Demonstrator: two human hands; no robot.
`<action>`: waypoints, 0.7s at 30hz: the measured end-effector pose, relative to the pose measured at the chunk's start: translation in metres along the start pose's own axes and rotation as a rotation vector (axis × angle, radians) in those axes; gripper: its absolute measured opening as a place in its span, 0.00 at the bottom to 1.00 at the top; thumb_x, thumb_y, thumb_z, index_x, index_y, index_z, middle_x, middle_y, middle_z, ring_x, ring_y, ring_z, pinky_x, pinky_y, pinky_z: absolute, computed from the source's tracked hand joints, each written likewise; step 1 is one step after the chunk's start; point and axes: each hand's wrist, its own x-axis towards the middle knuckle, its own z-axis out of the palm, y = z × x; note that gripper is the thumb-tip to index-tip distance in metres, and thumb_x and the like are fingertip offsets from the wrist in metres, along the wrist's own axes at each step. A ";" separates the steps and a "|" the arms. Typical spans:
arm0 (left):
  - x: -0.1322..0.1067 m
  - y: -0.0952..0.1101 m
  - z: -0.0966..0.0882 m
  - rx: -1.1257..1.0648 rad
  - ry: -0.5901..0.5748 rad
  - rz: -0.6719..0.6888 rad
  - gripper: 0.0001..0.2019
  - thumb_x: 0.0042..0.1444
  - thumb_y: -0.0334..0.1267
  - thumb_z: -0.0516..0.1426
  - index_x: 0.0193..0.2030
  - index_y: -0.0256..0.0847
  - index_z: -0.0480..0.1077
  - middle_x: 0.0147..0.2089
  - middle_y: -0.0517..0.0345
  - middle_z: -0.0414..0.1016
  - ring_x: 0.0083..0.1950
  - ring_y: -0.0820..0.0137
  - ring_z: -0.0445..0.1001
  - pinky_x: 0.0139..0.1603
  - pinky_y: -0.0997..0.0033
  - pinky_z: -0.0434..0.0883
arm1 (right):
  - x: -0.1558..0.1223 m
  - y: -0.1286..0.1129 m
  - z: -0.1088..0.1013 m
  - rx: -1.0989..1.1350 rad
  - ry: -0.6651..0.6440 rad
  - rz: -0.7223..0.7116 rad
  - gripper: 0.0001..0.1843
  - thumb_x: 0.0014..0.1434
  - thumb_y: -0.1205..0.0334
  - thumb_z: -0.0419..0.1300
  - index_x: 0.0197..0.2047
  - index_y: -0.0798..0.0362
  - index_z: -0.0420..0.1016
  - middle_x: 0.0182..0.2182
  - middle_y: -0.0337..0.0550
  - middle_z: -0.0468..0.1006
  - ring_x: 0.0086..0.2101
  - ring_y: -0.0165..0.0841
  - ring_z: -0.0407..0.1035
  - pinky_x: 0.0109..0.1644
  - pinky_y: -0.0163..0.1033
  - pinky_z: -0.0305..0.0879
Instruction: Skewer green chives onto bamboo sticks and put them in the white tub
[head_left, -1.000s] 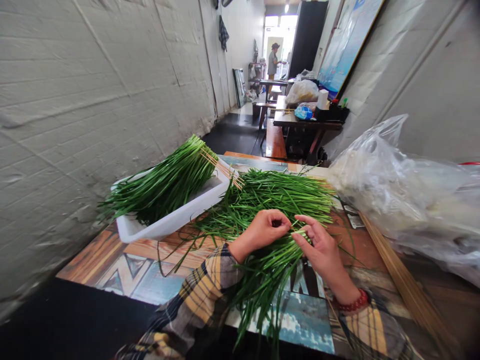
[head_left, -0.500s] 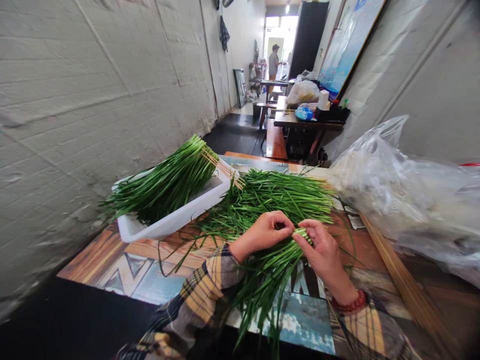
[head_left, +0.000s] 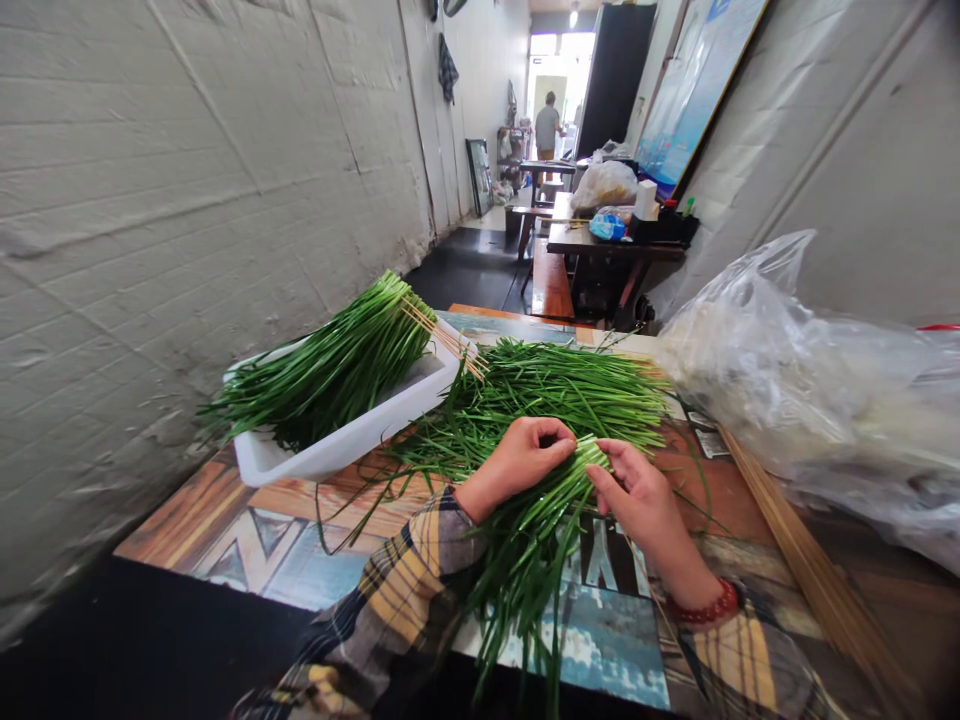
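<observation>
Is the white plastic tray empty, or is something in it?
Not empty: long green leafy stalks lie in the white plastic tray, their tips hanging over its left end.

Over a wooden table (head_left: 187, 510), the left hand (head_left: 529, 465) and the right hand (head_left: 637, 495) hold the pale stem ends of a bunch of greens (head_left: 532, 560) — its leaves hang toward the near edge. A pile of loose greens (head_left: 555, 385) lies just beyond. To the left, a white tray (head_left: 352, 440) bears more greens (head_left: 337, 360), threaded on thin skewers (head_left: 442, 335). On the right are loose sticks (head_left: 795, 540) and a clear plastic bag (head_left: 787, 390); far back, a person (head_left: 547, 130) stands near the doorway (head_left: 574, 75).
</observation>
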 end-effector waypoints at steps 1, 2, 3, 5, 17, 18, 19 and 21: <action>0.000 0.001 0.000 -0.003 0.002 0.001 0.10 0.55 0.35 0.54 0.30 0.32 0.74 0.27 0.59 0.73 0.29 0.75 0.66 0.32 0.78 0.62 | 0.000 -0.001 0.000 0.014 -0.038 0.031 0.20 0.60 0.47 0.56 0.47 0.53 0.67 0.21 0.33 0.72 0.17 0.27 0.65 0.21 0.33 0.61; 0.000 0.002 0.001 -0.006 0.000 0.003 0.10 0.55 0.35 0.54 0.30 0.32 0.74 0.27 0.59 0.73 0.29 0.75 0.66 0.32 0.77 0.62 | 0.000 -0.002 -0.001 0.023 -0.062 0.059 0.19 0.60 0.47 0.56 0.46 0.54 0.67 0.21 0.33 0.71 0.17 0.27 0.65 0.21 0.33 0.61; 0.000 0.002 0.001 -0.008 -0.006 0.004 0.10 0.55 0.35 0.54 0.30 0.32 0.74 0.27 0.58 0.73 0.29 0.75 0.66 0.32 0.77 0.63 | -0.001 -0.004 -0.001 0.030 -0.070 0.077 0.19 0.60 0.47 0.56 0.45 0.54 0.67 0.21 0.34 0.71 0.16 0.27 0.65 0.21 0.33 0.60; 0.000 0.001 0.003 -0.010 -0.013 0.007 0.10 0.55 0.36 0.55 0.30 0.32 0.74 0.28 0.58 0.73 0.30 0.75 0.66 0.32 0.77 0.63 | -0.001 -0.007 -0.001 -0.011 -0.032 0.084 0.18 0.60 0.47 0.56 0.43 0.53 0.67 0.20 0.34 0.71 0.16 0.28 0.64 0.21 0.34 0.59; 0.001 -0.010 0.008 0.007 -0.077 0.025 0.11 0.54 0.38 0.55 0.30 0.32 0.74 0.26 0.60 0.70 0.28 0.77 0.63 0.29 0.79 0.61 | -0.001 -0.001 0.001 -0.045 -0.011 0.054 0.17 0.61 0.46 0.54 0.43 0.52 0.65 0.19 0.31 0.68 0.15 0.28 0.64 0.21 0.34 0.59; 0.001 -0.010 0.010 0.019 -0.085 0.034 0.11 0.54 0.37 0.55 0.30 0.31 0.74 0.26 0.60 0.71 0.28 0.77 0.64 0.29 0.79 0.61 | -0.001 -0.002 0.000 -0.043 -0.011 0.049 0.18 0.61 0.46 0.53 0.45 0.52 0.64 0.20 0.31 0.69 0.16 0.28 0.63 0.21 0.34 0.60; 0.000 -0.009 0.011 0.028 -0.097 0.045 0.11 0.55 0.37 0.55 0.31 0.31 0.74 0.26 0.59 0.71 0.28 0.76 0.64 0.29 0.79 0.61 | 0.000 -0.003 -0.001 -0.063 0.004 0.030 0.17 0.62 0.47 0.53 0.46 0.52 0.65 0.22 0.33 0.71 0.17 0.28 0.65 0.23 0.34 0.61; -0.002 -0.008 0.014 0.040 -0.136 0.066 0.11 0.55 0.37 0.56 0.32 0.31 0.76 0.28 0.58 0.74 0.29 0.76 0.67 0.31 0.79 0.63 | 0.000 -0.005 -0.001 -0.155 0.066 -0.036 0.15 0.62 0.49 0.52 0.42 0.52 0.68 0.25 0.36 0.73 0.23 0.30 0.68 0.28 0.35 0.63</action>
